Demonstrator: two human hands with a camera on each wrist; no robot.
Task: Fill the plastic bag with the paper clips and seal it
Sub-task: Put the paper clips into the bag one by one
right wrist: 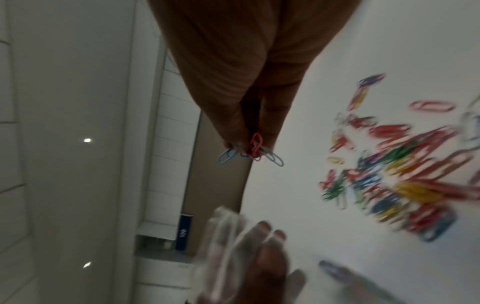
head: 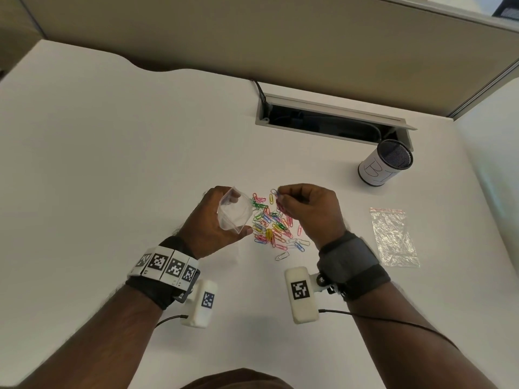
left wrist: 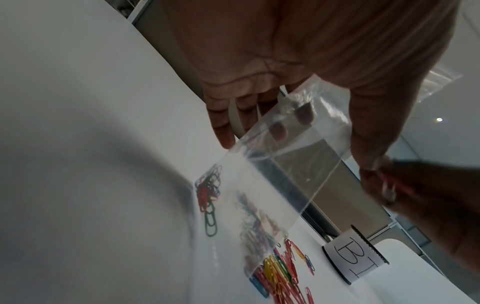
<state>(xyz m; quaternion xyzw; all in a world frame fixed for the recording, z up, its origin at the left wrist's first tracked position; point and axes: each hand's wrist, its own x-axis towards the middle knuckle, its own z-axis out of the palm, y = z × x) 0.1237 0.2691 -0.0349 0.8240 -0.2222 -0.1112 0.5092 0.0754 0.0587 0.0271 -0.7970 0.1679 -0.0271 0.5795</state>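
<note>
Small clear plastic bag [head: 235, 210] held up off white desk [head: 112, 164] in my left hand [head: 213, 220] — grip curled round it, thumb on one side, fingers [left wrist: 278, 129] behind film, mouth open toward right hand. Heap of coloured wire paper clips [head: 271, 224] on desk between my hands, just below bag. My right hand [head: 307, 210] above heap's far edge — grip narrow, pinching few red and blue clips [right wrist: 255, 151]. Second crinkled clear bag [head: 393, 238] flat on desk, well right. Paper-wrapped mesh cup [head: 386, 162] beyond it.
</note>
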